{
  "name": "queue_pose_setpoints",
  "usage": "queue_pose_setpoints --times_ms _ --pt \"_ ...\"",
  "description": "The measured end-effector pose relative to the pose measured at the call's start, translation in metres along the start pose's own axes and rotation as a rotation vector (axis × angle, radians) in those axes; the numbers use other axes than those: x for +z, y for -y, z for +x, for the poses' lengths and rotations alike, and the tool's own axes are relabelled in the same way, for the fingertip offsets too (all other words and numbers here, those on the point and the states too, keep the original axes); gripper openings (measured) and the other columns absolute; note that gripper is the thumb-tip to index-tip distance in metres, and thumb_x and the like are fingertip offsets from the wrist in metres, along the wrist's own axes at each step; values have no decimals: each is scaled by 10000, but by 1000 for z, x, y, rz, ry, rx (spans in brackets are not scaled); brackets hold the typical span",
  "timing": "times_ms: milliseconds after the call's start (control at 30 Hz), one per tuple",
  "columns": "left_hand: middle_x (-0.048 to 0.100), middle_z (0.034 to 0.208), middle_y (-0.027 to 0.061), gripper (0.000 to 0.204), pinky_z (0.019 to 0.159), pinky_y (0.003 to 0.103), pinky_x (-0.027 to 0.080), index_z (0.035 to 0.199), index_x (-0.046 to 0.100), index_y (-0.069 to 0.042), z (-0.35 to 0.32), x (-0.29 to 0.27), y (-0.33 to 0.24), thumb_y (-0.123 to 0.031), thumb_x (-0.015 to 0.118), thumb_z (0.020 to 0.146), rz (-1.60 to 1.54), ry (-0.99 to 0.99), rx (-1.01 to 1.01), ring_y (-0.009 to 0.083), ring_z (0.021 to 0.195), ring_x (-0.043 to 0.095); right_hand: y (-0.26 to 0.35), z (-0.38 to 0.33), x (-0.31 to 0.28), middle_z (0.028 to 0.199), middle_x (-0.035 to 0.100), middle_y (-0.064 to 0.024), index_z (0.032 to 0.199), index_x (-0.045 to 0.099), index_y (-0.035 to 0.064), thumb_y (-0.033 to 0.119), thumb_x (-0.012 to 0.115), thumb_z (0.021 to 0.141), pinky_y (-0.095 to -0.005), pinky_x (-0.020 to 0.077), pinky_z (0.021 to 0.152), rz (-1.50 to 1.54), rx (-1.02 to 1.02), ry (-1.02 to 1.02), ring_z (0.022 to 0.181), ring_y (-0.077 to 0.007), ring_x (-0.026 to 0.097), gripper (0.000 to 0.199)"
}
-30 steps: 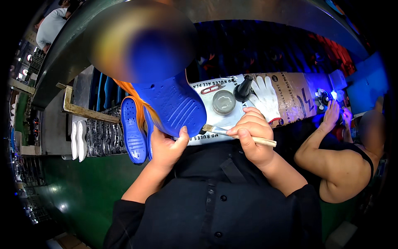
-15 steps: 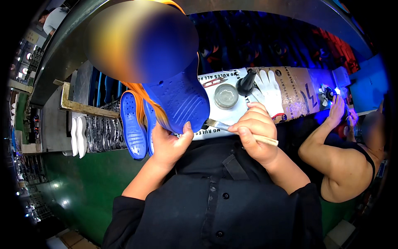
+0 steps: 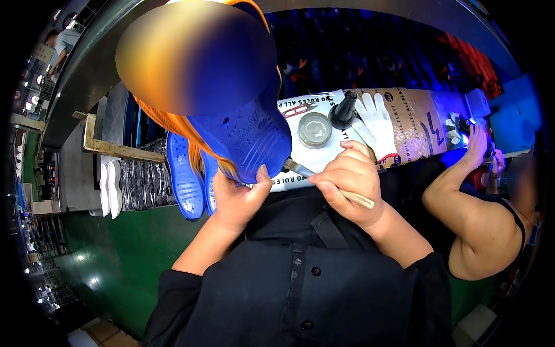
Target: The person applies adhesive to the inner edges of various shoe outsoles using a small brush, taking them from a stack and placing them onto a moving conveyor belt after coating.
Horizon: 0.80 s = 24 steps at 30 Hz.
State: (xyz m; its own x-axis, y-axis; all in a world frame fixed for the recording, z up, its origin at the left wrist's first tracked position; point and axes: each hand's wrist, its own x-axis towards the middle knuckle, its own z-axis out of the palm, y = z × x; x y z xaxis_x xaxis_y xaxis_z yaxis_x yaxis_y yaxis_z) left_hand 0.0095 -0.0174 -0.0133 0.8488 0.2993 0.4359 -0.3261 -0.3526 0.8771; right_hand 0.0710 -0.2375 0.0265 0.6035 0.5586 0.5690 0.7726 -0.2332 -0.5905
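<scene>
My left hand (image 3: pixel 240 196) grips the near end of a blue shoe sole (image 3: pixel 248 139) with an orange rim, thumb over its edge. The far part of that sole is blurred out. A flat paintbrush (image 3: pixel 298 168) with a pale wooden handle is in my right hand (image 3: pixel 350 185). Its bristles meet the sole's right edge near the end and are partly hidden there. Beyond my right hand stand an open glass jar (image 3: pixel 315 130) of greyish content and a black bottle (image 3: pixel 345 111) with a pointed tip. Thread snips (image 3: pixel 300 110) with red handles lie behind the jar.
More blue and orange soles (image 3: pixel 186 179) rest at left, beside white soles (image 3: pixel 114 188). A white glove (image 3: pixel 374 118) lies on the cardboard-covered bench (image 3: pixel 413 127). At right, a co-worker's arm (image 3: pixel 457 191) reaches toward a blue-lit spot. Dark and blue pieces fill the space behind the bench.
My right hand and the brush have shifted slightly left, with the bristles further behind the sole's edge. The sole is tilted a little differently. The co-worker's arm has moved slightly right.
</scene>
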Motion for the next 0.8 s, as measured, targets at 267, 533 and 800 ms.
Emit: queue_pose_setpoints --times_ms 267,533,800 --pt "639 897 82 325 729 282 497 1057 542 25 1 8 1 18 662 755 -67 -51 58 146 792 619 -3 0 4 654 619 -15 746 698 105 192 641 820 -388 398 865 88 29 -113 645 -184 566 128" --pt "627 972 107 375 766 298 494 1110 522 39 3 6 5 26 645 756 -78 -42 81 168 844 618 -4 -5 -1 655 622 -10 737 701 106 205 617 845 -394 392 885 96 80 -32 664 -179 577 169" --pt "641 929 113 411 768 300 502 1126 502 42 7 7 0 16 652 744 -55 -69 35 178 829 636 -5 2 7 658 611 -18 741 691 105 185 631 835 -391 390 882 41 67 -66 669 -192 578 137"
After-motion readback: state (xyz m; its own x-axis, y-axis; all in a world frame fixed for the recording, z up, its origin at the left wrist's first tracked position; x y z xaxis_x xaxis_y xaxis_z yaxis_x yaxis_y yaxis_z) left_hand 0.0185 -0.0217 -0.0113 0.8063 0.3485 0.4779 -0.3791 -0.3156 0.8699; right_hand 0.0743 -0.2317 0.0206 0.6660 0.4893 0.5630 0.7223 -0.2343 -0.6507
